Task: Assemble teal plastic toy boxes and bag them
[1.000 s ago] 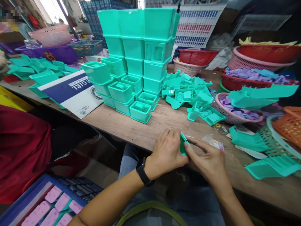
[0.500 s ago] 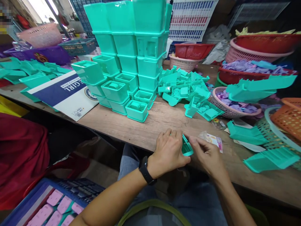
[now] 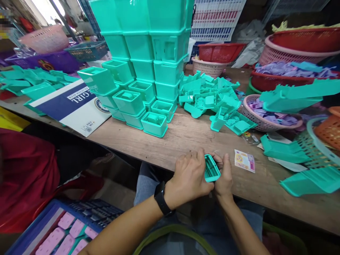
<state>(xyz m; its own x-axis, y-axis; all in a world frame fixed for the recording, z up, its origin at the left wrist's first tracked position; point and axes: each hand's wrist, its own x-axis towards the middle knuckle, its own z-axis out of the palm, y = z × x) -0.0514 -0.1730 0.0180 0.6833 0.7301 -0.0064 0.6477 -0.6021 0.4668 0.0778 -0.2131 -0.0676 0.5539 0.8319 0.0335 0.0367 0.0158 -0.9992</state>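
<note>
A small turquoise plastic box (image 3: 212,170) is held just above the table's front edge, its ribbed inside facing me. My left hand (image 3: 188,173) wraps around its left side, thumb along the lower edge. On the other side my right hand (image 3: 224,175) closes around the box, with several fingers hidden behind it. A printed sticker sheet (image 3: 244,161) lies on the table to the right of my right hand. Farther back is a heap of loose turquoise parts (image 3: 209,94).
Stacked turquoise boxes (image 3: 140,53) rise at the back, beside a tilted white-and-blue carton (image 3: 77,106). Baskets with purple pieces (image 3: 273,113) crowd the right. A blue crate (image 3: 50,216) with pink-topped items stands at lower left. A person's red sleeve (image 3: 26,177) shows at left.
My right hand has moved left and closed around the box beside my left hand. The sticker sheet, partly covered before, now shows fully. The view has shifted slightly.
</note>
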